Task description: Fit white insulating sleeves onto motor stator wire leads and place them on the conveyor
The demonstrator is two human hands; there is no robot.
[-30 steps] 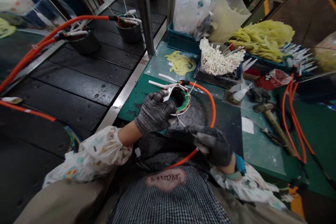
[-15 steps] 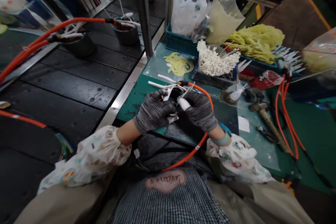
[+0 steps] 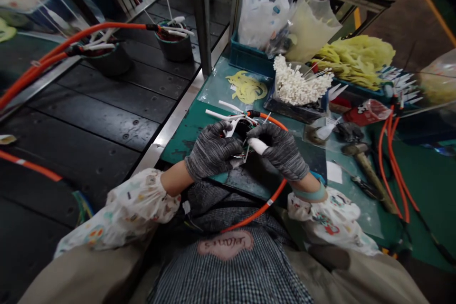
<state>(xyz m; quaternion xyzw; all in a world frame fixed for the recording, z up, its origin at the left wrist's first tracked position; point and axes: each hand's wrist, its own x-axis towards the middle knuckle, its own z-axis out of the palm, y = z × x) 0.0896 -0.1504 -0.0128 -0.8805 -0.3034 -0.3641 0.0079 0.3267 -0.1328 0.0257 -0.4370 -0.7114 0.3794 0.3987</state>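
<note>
Bringing our right hand [image 3: 283, 152] up from the lap, where it had gripped the orange cable [image 3: 265, 206] a second before, we closed both hands on the round wound part [image 3: 245, 128] near the desk's [image 3: 199, 123] front edge, at twelve o'clock from our chest. The left hand [image 3: 213, 149] was curled shut on the part's nine o'clock rim. The right pinched a white sleeve [image 3: 257, 146] at its three o'clock side, and the cable looped loose toward six o'clock.
</note>
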